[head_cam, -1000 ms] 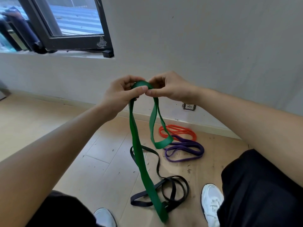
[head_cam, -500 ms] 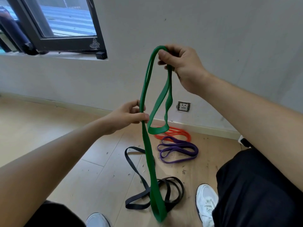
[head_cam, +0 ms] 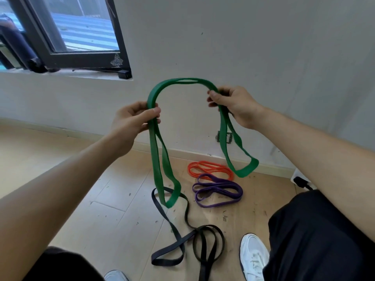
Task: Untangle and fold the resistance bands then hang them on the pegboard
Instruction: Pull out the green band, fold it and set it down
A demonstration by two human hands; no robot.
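Observation:
A green resistance band [head_cam: 178, 82] arches between both hands in front of the wall. My left hand [head_cam: 134, 118] pinches its left side, and a doubled loop hangs from there to just above the floor. My right hand [head_cam: 233, 104] grips its right side, with a shorter loop dangling below. On the wooden floor lie a black band [head_cam: 176, 244] in loose tangled loops, a folded purple band [head_cam: 218, 192] and an orange band [head_cam: 211, 169] near the skirting. No pegboard is in view.
A grey wall [head_cam: 243, 47] stands close ahead with a socket [head_cam: 224, 136] low on it. A dark-framed window [head_cam: 81, 57] sits at upper left. My white shoes [head_cam: 253, 258] and dark trouser legs fill the bottom right.
Both hands, first together at the band's top, have spread apart sideways to about the same height. The green band now arches between them and its long loop has lifted off the floor.

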